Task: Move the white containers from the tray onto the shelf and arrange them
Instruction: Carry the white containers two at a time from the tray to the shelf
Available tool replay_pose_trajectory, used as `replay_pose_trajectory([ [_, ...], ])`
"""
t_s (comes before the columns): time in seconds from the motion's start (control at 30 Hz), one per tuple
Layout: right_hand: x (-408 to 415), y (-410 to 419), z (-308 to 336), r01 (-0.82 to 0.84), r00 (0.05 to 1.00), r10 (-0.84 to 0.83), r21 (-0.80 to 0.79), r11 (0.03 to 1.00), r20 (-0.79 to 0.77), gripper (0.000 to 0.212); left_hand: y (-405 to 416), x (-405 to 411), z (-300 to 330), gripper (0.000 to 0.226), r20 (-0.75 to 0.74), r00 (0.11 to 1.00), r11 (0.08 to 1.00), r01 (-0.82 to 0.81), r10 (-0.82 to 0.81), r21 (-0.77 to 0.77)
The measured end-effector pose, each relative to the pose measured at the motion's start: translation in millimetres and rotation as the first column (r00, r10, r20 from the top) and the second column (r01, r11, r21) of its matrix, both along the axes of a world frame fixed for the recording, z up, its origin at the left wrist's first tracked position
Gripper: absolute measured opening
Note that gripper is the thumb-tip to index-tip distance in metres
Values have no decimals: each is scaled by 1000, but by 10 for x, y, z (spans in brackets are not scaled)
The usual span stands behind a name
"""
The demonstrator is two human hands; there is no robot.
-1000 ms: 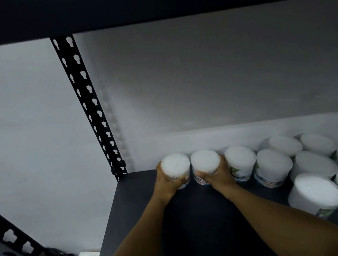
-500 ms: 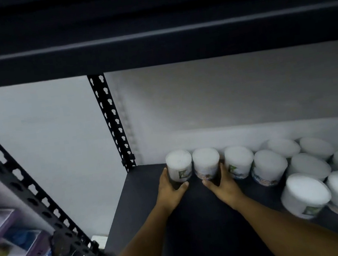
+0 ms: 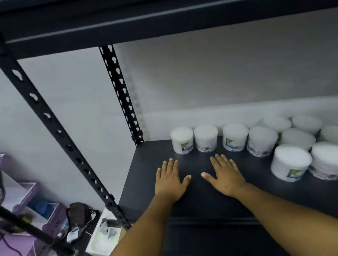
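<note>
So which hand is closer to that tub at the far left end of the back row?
The left hand. Its fingertips sit just in front of the leftmost tub, not touching. The right hand lies farther right, in front of the second and third tubs.

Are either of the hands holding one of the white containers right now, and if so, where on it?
No. The left hand and right hand are both flat and open over the shelf, short of the white containers.

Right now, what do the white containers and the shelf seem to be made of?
Containers: probably plastic, white and matte, with printed paper-like labels; the look leaves this open.
Shelf: the board is dark and matte, material unclear. The posts look like black painted metal, given their punched keyhole slots.
</note>
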State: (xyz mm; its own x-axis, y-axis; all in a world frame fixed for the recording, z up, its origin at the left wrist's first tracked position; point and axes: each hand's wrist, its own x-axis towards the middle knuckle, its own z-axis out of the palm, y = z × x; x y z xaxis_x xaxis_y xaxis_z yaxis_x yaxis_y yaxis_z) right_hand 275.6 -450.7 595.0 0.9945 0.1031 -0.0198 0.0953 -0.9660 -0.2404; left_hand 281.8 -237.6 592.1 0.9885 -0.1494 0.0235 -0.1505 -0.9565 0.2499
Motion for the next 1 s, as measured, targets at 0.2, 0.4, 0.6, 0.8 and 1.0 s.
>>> replay_pose_trajectory([
  [0.2,-463,211,12,18,1000,-18,11,1000,-25,86,217,-482,106,74,1,1000,1000,13,-13,1],
  [0.4,-1193,518,-14,30,999,-28,55,998,-32,85,556,-1237,103,74,-51,998,1000,21,-22,-3],
  [0.6,-1941,822,-151,-3,997,6,45,999,-78,84,854,-2069,-31,74,-82,996,1000,-22,22,-3],
  [0.8,-2339,1102,-370,-93,985,95,23,995,-141,83,1106,-2637,-323,73,-141,984,989,-123,110,-86],
  [1.0,-2407,1442,-596,-253,949,251,12,967,-191,81,1448,-2955,-692,73,-177,951,959,-271,255,-77],
])
